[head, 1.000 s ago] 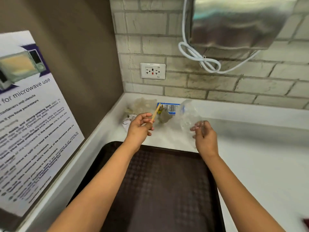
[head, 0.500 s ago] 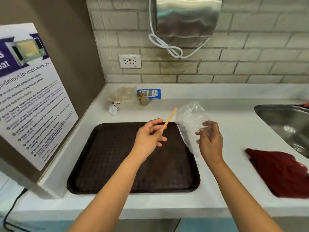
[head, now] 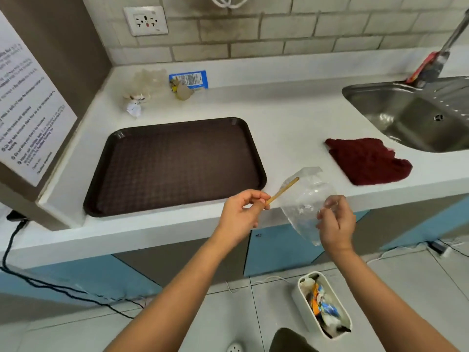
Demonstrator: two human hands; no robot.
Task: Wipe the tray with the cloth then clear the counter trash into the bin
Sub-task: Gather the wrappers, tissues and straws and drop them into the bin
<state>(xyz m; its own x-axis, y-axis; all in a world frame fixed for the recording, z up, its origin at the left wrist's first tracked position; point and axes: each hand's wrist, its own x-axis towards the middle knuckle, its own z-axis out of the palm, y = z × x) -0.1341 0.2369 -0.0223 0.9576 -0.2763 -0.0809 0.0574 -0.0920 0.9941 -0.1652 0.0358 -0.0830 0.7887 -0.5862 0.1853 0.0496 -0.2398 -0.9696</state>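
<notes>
The left hand (head: 239,212) pinches a wooden stick (head: 283,190); the right hand (head: 336,222) grips a clear plastic bag (head: 304,199), both held off the counter's front edge, above the white bin (head: 299,298) on the floor. Wrappers (head: 189,78) remain in the counter's back corner; the tray (head: 177,163) sits bare, the cloth (head: 368,160) beside it, so wiping looks finished.

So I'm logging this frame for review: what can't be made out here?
- Poster, head view: cut by the left edge, print too small.
- Bin contents: jumbled, items unidentifiable.
- Crumpled trash by the wall: blurred, kind unclear.
- Tap: cut off by the top right corner.
</notes>
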